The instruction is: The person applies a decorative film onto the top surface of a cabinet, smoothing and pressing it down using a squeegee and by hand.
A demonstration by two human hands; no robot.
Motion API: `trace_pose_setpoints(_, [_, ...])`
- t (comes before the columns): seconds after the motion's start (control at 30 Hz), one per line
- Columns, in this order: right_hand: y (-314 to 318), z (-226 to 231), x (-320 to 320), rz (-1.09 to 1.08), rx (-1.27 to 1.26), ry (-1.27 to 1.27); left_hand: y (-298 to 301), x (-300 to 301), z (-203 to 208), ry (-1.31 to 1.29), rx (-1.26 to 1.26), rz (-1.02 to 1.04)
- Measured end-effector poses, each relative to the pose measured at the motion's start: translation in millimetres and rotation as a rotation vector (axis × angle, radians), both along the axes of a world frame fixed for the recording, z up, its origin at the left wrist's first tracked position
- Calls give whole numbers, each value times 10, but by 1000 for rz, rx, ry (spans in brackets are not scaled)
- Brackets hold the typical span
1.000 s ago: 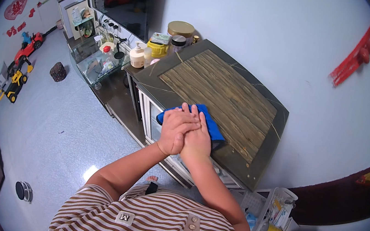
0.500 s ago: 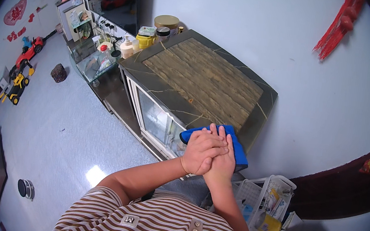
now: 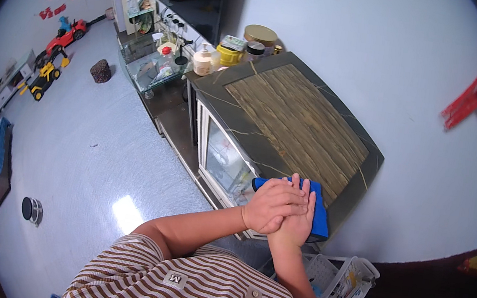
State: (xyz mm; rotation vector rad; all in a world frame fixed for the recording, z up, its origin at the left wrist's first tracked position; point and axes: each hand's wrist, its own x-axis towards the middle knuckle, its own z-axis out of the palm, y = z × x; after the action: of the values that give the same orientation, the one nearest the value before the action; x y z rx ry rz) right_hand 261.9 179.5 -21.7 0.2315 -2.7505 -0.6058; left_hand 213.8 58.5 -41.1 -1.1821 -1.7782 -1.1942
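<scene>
A blue cloth lies on the near end of a dark cabinet top that has a brown wood-grain panel. My right hand rests flat on the cloth, its fingers stretched out toward the panel. Across the back of it lies my left hand, its bent fingers closed over the right hand. Much of the cloth is hidden under both hands. One end of the cloth reaches the cabinet's front edge, above a white-framed glass door.
Jars, a yellow tub and a pump bottle stand at the cabinet's far end. A white basket of small items sits by my right arm. Toys, including a red car, line the left wall.
The view has turned, so the cabinet and hands appear farther right and mostly lower. My stacked hands remain on the cloth, with no clear shift along the cabinet top.
</scene>
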Motion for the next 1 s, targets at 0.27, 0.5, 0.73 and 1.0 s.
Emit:
trace_pose_setpoints(0.27, [-878,-59,-771,48,47,-25,-830,-677,254,199,116,110])
trace_pose_setpoints(0.5, [-1602,24,-1332,158,-38,-75,-1547,-1192,-32,41,66,145])
trace_pose_setpoints(0.73, [-2178,76,-1786,193,-16,-47,-2091,-1606,10,51,40,206])
trace_pose_setpoints(1.0, [-2257,166,-1941,270,-103,-108,-2150,-1655,61,37,74,333])
